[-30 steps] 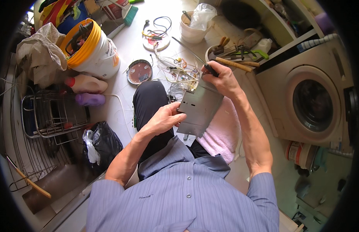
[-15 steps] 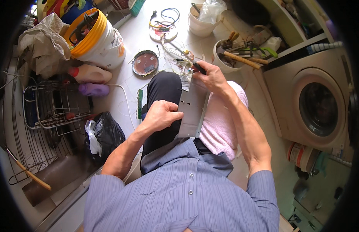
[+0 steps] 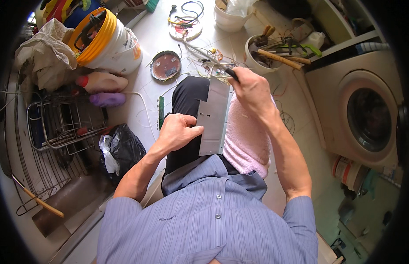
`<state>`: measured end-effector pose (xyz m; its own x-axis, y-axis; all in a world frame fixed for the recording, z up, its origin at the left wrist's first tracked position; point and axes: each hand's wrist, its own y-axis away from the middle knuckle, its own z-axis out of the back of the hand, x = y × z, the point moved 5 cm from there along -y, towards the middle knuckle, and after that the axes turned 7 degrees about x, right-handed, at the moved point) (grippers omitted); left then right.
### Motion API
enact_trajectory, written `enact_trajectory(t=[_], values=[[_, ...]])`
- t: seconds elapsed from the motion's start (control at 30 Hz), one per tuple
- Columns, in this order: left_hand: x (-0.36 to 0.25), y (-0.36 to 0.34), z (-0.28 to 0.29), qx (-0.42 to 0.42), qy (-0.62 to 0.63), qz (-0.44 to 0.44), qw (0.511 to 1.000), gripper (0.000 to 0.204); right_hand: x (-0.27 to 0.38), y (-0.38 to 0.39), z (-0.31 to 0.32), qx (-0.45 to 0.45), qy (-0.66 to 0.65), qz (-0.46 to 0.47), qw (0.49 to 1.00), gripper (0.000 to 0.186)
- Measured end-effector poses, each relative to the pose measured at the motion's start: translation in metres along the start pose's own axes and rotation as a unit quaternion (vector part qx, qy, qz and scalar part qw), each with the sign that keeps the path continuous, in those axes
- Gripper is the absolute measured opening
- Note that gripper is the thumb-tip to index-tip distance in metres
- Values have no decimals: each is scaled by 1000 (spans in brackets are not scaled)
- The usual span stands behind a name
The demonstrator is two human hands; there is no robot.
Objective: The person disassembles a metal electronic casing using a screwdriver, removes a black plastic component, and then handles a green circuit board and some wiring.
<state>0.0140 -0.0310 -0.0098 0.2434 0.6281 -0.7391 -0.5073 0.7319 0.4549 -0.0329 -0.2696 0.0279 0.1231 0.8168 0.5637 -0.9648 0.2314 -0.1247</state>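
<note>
Plate (image 3: 212,121) lies over the lap (image 3: 187,97), its left edge held by the nearly closed left hand (image 3: 179,132), the right hand (image 3: 253,91) wrapped round a tool (image 3: 232,74) near the far right corner.

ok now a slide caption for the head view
Left hand at the edge of a grey metal panel, right hand gripping a black-handled tool near its far end.
</note>
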Motion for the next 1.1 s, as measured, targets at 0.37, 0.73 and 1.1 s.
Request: enact_trajectory(t=[0.37, 0.73, 1.1], values=[[-23, 6, 0, -58, -108, -69, 990, 39, -3, 124, 66, 63, -206, -80, 973, 33], [-44, -7, -19, -199, -62, -45, 977, 56, -18, 165, 34, 79, -237, -34, 968, 34], [-16, -23, -27, -141, 71, 45, 986, 23, -12, 149, 34, 74, -152, 20, 985, 34]])
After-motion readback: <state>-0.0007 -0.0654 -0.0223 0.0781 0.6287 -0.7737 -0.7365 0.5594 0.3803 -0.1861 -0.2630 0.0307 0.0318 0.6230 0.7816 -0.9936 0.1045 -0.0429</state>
